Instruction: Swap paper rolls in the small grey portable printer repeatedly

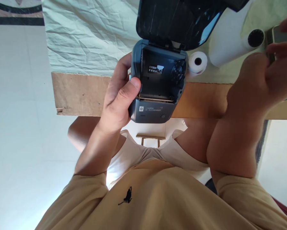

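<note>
My left hand grips a small dark grey label printer by its left side, thumb resting on the front edge. Its glossy black lid stands open, and the paper bay shows a sticker and no roll. The printer hovers over the table's near edge. My right hand is off to the right, its fingers closed around a flat grey device that is cut off by the frame edge. A small white paper roll lies just right of the printer, and a larger white roll lies beyond it.
A wrinkled pale green cloth covers the table, whose bare brown edge faces me. White floor lies to the left. My beige shirt fills the lower frame.
</note>
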Demonstrator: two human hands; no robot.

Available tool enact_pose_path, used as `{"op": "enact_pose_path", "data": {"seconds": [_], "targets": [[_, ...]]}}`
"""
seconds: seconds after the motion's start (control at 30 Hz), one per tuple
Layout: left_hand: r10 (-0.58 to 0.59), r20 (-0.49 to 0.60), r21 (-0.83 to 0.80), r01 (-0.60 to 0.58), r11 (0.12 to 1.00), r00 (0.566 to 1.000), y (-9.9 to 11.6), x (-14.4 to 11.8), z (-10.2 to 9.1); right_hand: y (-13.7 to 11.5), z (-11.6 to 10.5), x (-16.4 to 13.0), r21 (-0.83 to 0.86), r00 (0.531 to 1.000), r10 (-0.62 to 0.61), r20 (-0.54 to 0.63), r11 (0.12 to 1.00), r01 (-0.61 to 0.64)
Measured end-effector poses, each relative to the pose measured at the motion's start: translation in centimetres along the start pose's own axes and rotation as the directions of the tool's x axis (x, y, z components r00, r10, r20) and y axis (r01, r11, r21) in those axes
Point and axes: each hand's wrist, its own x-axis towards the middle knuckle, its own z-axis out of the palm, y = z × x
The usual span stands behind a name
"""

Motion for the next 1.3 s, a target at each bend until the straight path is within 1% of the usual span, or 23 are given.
{"op": "enact_pose_path", "data": {"seconds": [0.03,0.07,0.1,0.13,0.17,0.27,0.37,0.43,0.53,0.57,0.63,0.7,0.77,0.83,0.87,0.93,1.0,1.07,1.1,1.17,1.23,1.27,1.3], "targets": [[-0.013,-0.004,0.005,0.013,1.000,1.000,0.2,-0.1,0.1,0.1,-0.2,0.1,-0.080,0.995,-0.091,0.042,0.992,0.094],[-0.077,-0.036,0.019,0.078,0.997,0.996,0.5,-0.2,0.3,0.1,-0.3,0.2,-0.140,0.980,-0.156,0.120,0.975,0.173],[-0.141,-0.064,0.021,0.142,0.990,0.988,0.9,-0.3,0.5,0.0,-0.3,0.3,-0.177,0.960,-0.186,0.207,0.958,0.224],[-0.201,-0.092,0.020,0.204,0.979,0.975,1.4,-0.4,0.8,-0.1,-0.3,0.4,-0.201,0.950,-0.172,0.262,0.953,0.228],[-0.240,-0.112,0.014,0.243,0.970,0.964,1.9,-0.5,1.1,-0.2,-0.2,0.4,-0.223,0.947,-0.148,0.285,0.951,0.216],[-0.234,-0.118,-0.008,0.235,0.972,0.965,2.6,-0.7,1.6,-0.4,0.1,0.6,-0.282,0.957,-0.133,0.259,0.937,0.206],[-0.219,-0.104,0.002,0.220,0.975,0.970,2.1,-0.5,1.5,-0.4,0.2,0.7,-0.302,0.964,-0.125,0.235,0.933,0.194],[-0.174,-0.084,0.007,0.175,0.985,0.981,1.4,-0.4,1.1,-0.4,0.2,0.6,-0.284,0.965,-0.128,0.230,0.939,0.192],[-0.075,-0.051,0.006,0.076,0.997,0.996,0.9,-0.2,0.8,-0.5,0.4,0.4,-0.170,0.961,-0.150,0.232,0.967,0.192],[-0.076,-0.055,0.017,0.077,0.997,0.996,1.0,-0.3,0.8,-0.6,0.5,0.4,-0.132,0.958,-0.161,0.236,0.972,0.196],[-0.160,-0.097,0.054,0.166,0.985,0.982,1.5,-0.4,1.0,-0.5,0.5,0.3,-0.116,0.954,-0.174,0.244,0.972,0.206],[-0.231,-0.135,0.072,0.242,0.968,0.964,2.0,-0.6,1.2,-0.3,0.3,0.4,-0.194,0.954,-0.170,0.248,0.956,0.221],[-0.254,-0.140,0.074,0.266,0.961,0.957,1.8,-0.6,1.1,0.0,0.2,0.5,-0.293,0.958,-0.148,0.244,0.931,0.218],[-0.170,-0.108,0.070,0.178,0.981,0.979,0.9,-0.4,0.7,0.1,0.0,0.5,-0.342,0.961,-0.135,0.240,0.915,0.214],[-0.103,-0.086,0.066,0.109,0.992,0.991,0.2,-0.3,0.3,0.1,0.0,0.4,-0.343,0.962,-0.128,0.240,0.916,0.208],[-0.002,-0.057,0.057,0.005,0.998,0.998,-0.9,0.0,-0.4,-0.1,0.0,0.3,-0.287,0.960,-0.119,0.251,0.938,0.192],[-0.005,-0.040,0.049,0.007,0.999,0.999,-1.2,0.2,-0.7,-0.3,0.2,0.2,-0.186,0.953,-0.129,0.274,0.965,0.184],[-0.076,-0.037,0.035,0.077,0.996,0.996,-0.6,0.0,-0.5,-0.5,0.3,0.1,-0.126,0.946,-0.160,0.283,0.971,0.202],[-0.106,-0.042,0.022,0.107,0.994,0.993,0.0,-0.1,-0.2,-0.6,0.3,0.1,-0.140,0.944,-0.167,0.283,0.967,0.213],[-0.154,-0.076,-0.010,0.153,0.988,0.985,1.0,-0.4,0.7,-0.7,0.3,0.2,-0.263,0.953,-0.143,0.266,0.941,0.215],[-0.102,-0.110,-0.066,0.095,0.993,0.989,1.5,-0.4,1.6,-0.9,0.2,0.2,-0.362,0.960,-0.113,0.254,0.910,0.203],[-0.060,-0.121,-0.096,0.049,0.994,0.991,1.6,-0.3,2.0,-0.9,0.2,0.2,-0.353,0.958,-0.099,0.268,0.915,0.193],[-0.033,-0.133,-0.122,0.017,0.992,0.991,1.5,-0.1,2.2,-0.9,0.1,0.2,-0.305,0.954,-0.092,0.286,0.935,0.182]]}}
